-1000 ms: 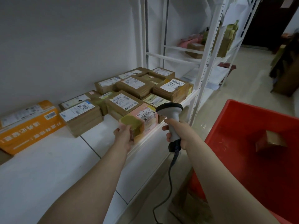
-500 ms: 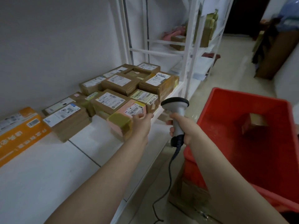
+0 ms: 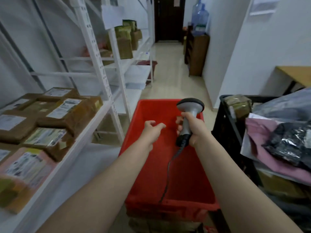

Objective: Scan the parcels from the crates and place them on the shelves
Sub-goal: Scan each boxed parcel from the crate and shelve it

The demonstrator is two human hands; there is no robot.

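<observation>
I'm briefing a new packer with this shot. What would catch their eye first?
The red crate sits in the middle, under both hands. The right hand grips a grey scanner above it; the left hand hovers over it, empty. Brown parcels crowd the white shelf on the left.

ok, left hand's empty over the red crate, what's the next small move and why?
Probably lower the left hand into the red crate for the next parcel: it hovers there empty, fingers loose, while the right hand grips the scanner ready. No parcel shows inside; one may hide behind the hands.
</observation>
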